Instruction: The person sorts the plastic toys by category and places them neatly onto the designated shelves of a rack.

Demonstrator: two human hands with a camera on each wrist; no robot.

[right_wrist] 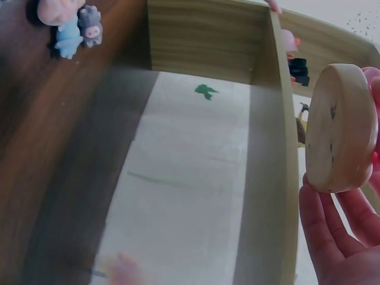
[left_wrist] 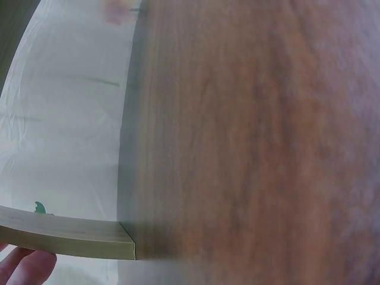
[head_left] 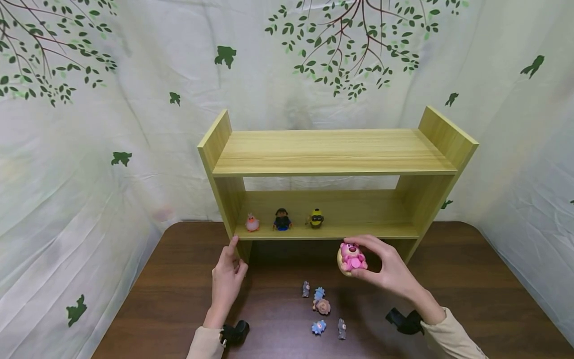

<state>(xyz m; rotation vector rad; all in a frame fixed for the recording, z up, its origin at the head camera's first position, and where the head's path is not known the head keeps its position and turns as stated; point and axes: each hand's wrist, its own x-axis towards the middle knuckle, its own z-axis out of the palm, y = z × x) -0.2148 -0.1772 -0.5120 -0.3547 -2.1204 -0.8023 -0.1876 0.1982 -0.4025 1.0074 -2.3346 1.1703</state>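
My right hand [head_left: 393,269] grips a pink bear figurine [head_left: 352,257] with a thick, round cream-yellow back, thumb below and fingers above. It is held in front of the lower shelf board's edge. In the right wrist view the round back [right_wrist: 333,130] faces the camera. With its index finger extended, my left hand [head_left: 227,276] touches the wooden shelf [head_left: 334,149] at its front left corner. On the lower board stand a pink-and-white figurine [head_left: 252,223], a dark figurine with a blue base [head_left: 282,220] and a yellow figurine [head_left: 316,218].
Several small figurines lie on the brown table [head_left: 170,299] in front of the shelf, among them a brownish-pink one [head_left: 322,306], a blue one [head_left: 319,327] and a grey one [head_left: 342,329]. A leaf-patterned white cloth [head_left: 152,124] hangs behind.
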